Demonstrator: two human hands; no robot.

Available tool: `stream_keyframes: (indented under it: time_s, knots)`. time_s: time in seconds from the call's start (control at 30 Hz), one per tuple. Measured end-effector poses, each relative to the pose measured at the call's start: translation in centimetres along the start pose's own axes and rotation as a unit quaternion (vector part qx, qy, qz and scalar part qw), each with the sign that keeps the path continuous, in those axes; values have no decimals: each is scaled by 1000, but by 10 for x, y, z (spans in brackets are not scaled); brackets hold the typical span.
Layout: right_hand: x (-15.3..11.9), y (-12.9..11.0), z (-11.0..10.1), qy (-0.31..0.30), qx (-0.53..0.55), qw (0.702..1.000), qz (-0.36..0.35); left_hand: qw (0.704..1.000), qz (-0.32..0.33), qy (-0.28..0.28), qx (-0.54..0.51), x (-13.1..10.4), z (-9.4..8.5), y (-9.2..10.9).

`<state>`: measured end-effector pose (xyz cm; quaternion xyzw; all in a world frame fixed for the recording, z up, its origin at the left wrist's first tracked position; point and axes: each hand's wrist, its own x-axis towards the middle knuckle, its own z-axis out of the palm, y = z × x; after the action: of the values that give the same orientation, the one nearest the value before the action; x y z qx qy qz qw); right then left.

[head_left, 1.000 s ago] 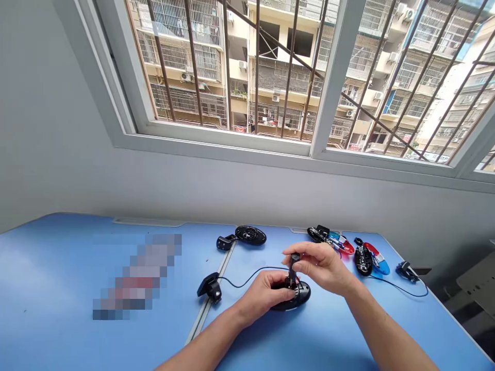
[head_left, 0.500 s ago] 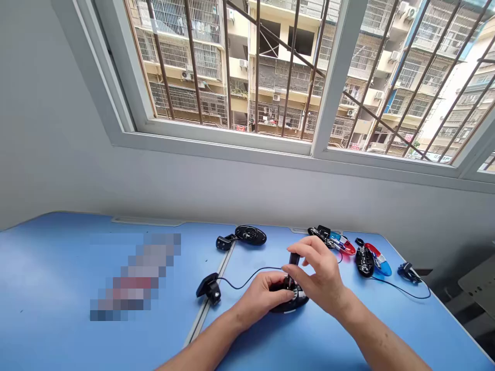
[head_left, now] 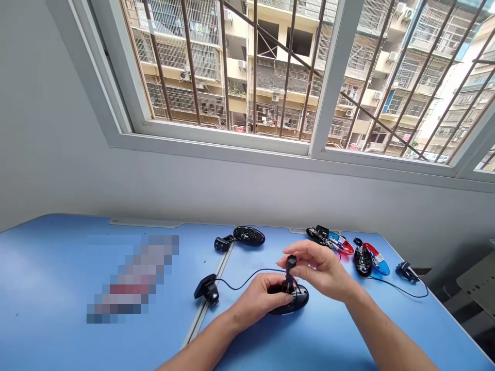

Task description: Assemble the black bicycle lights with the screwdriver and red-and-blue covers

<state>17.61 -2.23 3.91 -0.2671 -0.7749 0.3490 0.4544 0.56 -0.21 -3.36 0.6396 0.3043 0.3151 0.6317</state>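
Note:
My left hand (head_left: 263, 298) is closed on the near left side of a black oval device (head_left: 300, 300), its fingers and thumb pressing it against the table. A short black screwdriver (head_left: 291, 263) stands nearly upright on the device. My right hand (head_left: 319, 268) is curled loosely about its handle, thumb against the right side and fingers at the left and behind. The screwdriver's lower end is hidden behind my left hand. A thin black cord runs left from the device to a small black hinged piece (head_left: 208, 289) on the table.
A similar black oval device (head_left: 249, 235) lies at the back. Opened black parts with red and blue ovals (head_left: 340, 242) and another such set (head_left: 364, 260) lie back right, near a coiled cable (head_left: 407, 271). A metal strip (head_left: 199, 322) crosses the blue table (head_left: 50, 278). Part of the left is pixelated.
My right hand's fingers have shifted and loosened around the screwdriver, showing more of its handle. My left hand and the device stay about where they were.

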Motion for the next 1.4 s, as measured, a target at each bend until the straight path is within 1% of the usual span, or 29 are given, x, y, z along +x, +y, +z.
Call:
stream_keyframes:
  time_s: [0.07, 0.13, 0.23, 0.3, 0.37, 0.43, 0.57, 0.63, 0.67, 0.73, 0.83, 0.9, 0.93, 1.0, 1.1, 1.2, 1.3, 1.4]
  knots:
    - [0, 0, 2, 15, -25, 1000, -8, 1000, 2, 0, -1, 0, -1, 0]
    - [0, 0, 6, 51, -107, 991, -57, 1000, 9, 2, 9, 1, -1, 0]
    - [0, 0, 12, 104, -229, 958, -136, 999, 22, 11, 37, 1, -1, -1]
    - [0, 0, 14, 137, -264, 943, -153, 999, 22, 15, 46, 1, -1, -1]
    - [0, -2, 13, 148, -259, 943, -149, 999, 19, 13, 47, 1, -1, 0]
    - [0, -4, 11, 128, -230, 955, -137, 999, 16, 10, 39, 0, 0, 2]
    - [-3, -10, 4, 46, -135, 986, -84, 1000, 9, 0, 21, -1, 1, 3]
    - [-4, -12, 2, 23, -108, 992, -54, 1000, 10, -9, 18, 0, 0, 2]
    - [-4, -12, 2, 22, -112, 992, -49, 1000, 12, -12, 19, 0, 0, 1]
    - [-4, -12, 4, 36, -152, 985, -67, 999, 23, -11, 26, 0, -1, 0]
    - [-3, -11, 9, 78, -233, 962, -120, 999, 38, -3, 39, 1, -2, -4]
    - [-2, -10, 10, 104, -261, 951, -130, 999, 33, 1, 40, 1, -2, -5]
    - [-2, -10, 11, 110, -261, 950, -129, 999, 30, 2, 39, 1, -2, -5]
    - [-2, -9, 10, 101, -242, 957, -124, 999, 30, 2, 32, 1, -2, -5]
    - [-4, -8, 6, 62, -205, 970, -115, 999, 31, -2, 24, 1, -2, -3]
    - [-5, -9, 3, 32, -191, 976, -98, 999, 26, -6, 20, 1, -3, -3]
    - [-6, -12, 4, 17, -197, 975, -106, 999, 25, -6, 29, 1, -3, -4]
    - [-5, -15, 8, 25, -227, 964, -133, 999, 25, -8, 42, 1, -3, -4]
